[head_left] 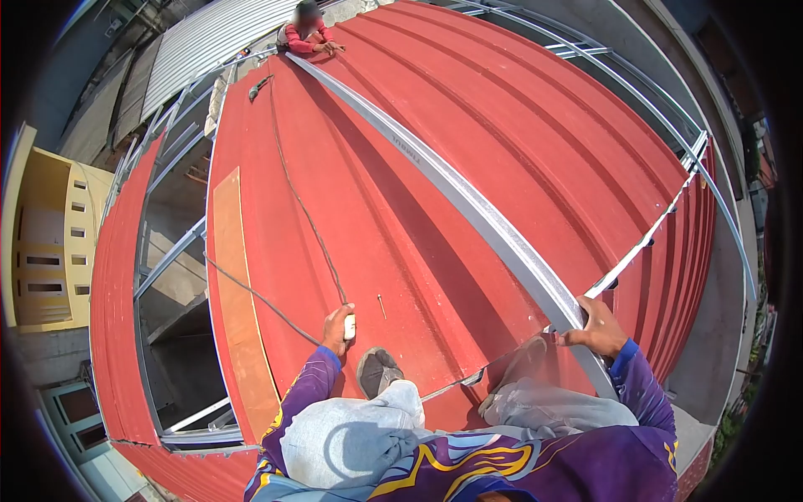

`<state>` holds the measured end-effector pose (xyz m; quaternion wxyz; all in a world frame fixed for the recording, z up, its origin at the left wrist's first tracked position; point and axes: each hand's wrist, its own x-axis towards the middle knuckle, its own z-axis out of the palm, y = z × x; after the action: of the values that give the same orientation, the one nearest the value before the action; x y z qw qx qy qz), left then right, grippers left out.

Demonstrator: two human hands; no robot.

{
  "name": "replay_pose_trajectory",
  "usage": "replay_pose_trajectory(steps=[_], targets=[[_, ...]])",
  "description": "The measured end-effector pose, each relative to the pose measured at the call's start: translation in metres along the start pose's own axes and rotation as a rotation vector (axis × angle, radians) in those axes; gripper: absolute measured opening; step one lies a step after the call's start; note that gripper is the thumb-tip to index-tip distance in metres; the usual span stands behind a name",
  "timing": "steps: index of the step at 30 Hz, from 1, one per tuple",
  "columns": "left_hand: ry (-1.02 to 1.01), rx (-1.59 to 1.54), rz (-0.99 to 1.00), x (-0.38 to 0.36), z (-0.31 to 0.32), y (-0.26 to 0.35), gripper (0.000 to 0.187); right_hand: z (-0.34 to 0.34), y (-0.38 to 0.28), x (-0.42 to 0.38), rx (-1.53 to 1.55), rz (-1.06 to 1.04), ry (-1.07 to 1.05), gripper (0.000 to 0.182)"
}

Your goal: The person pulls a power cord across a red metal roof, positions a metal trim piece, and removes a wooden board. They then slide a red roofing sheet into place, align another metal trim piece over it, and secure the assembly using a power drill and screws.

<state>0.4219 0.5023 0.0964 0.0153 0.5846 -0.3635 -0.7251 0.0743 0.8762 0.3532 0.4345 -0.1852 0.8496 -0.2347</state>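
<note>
My left hand [335, 329] is closed around a white cord connector [350, 327], low over the red roof sheet. One dark cable [301, 205] runs from it up to a power drill [258, 88] lying near the far edge. Another grey cable [259, 294] leads away to the left. My right hand [598, 327] grips the near part of a long silver metal channel [468, 197], thumb on one side and fingers over the other. The channel stretches across the roof to a co-worker [306, 35] in a red top at its far end.
Ribbed red roofing [502, 109] curves away under me. A loose screw or nail [381, 307] lies near my shoe [378, 371]. On the left, an opening [180, 335] shows between metal frame members [171, 255]. A brown strip [238, 309] borders it. More framing [619, 71] stands at right.
</note>
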Motion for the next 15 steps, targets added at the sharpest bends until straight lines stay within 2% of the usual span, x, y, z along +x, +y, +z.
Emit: replay_pose_trajectory(steps=[15], targets=[[-0.018, -0.044, -0.002, -0.002, -0.001, 0.0, 0.026, 0.006, 0.001, -0.019, 0.107, -0.051, -0.017, 0.075]])
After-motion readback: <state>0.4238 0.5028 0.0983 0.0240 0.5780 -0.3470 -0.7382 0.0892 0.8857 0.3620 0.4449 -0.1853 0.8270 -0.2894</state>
